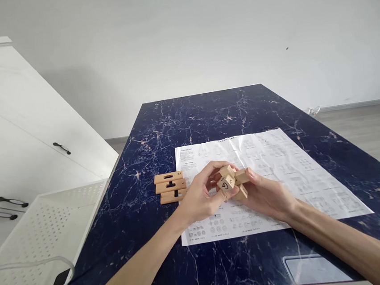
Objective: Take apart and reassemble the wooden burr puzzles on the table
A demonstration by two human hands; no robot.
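Note:
Between my two hands is a wooden burr puzzle (228,182), made of pale interlocking blocks with black marks on some faces. My left hand (203,194) pinches it from the left, thumb below and fingers over the far side. From the right, my right hand (267,193) grips it, with the thumb on a block end and the other fingers mostly hidden beneath. Below the puzzle lies a printed instruction sheet (280,169) with small diagrams. Left of my left hand, several flat wooden pieces (168,177) with dark slots lie in a row, partly on the sheet's edge.
The dark blue marble-patterned table (188,120) stretches toward the wall. A clear rectangular item (314,268) lies at its near edge. At left stand a white cabinet (33,121) and a perforated white surface (34,233) with a white cable (30,264).

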